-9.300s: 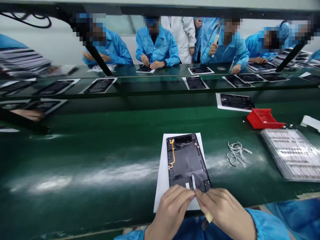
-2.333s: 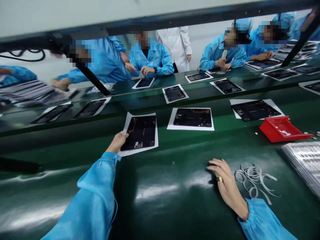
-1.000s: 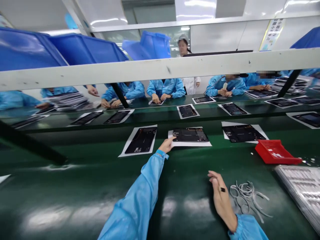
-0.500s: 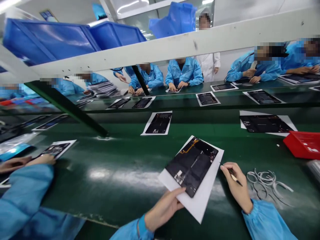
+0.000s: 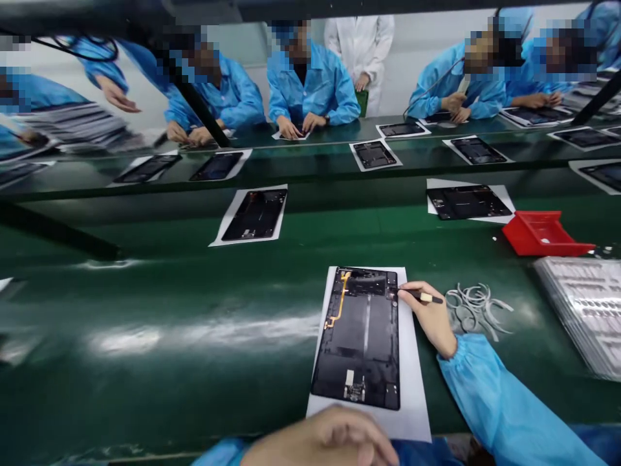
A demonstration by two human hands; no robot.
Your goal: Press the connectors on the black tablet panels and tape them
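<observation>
A black tablet housing (image 5: 359, 336) with an orange flex cable (image 5: 342, 301) along its left side rests on a white paper sheet (image 5: 412, 395) in front of me. My right hand (image 5: 431, 317) pinches dark tweezers (image 5: 429, 298) with a pale middle section, their tip at the housing's upper right edge. Over the sheet's lower edge, near the camera, is my left hand (image 5: 325, 440). Its fingers are loosely bent and partly blurred, with nothing seen in them. Curled whitish strips (image 5: 475, 307) lie just right of my right hand.
To the right stand a red bin (image 5: 543, 233) and a stack of clear trays (image 5: 587, 310). More housings on paper, such as one at the left (image 5: 255, 213) and one at the right (image 5: 468, 202), lie beyond. Co-workers in blue sit across the green bench (image 5: 194, 362); a dark post (image 5: 63, 233) slants at left.
The tablet housing and its sheet have turned straighter towards me. My left hand has let go of the sheet and come nearer. The tweezers' tip has reached the housing's edge. The camera view has shifted.
</observation>
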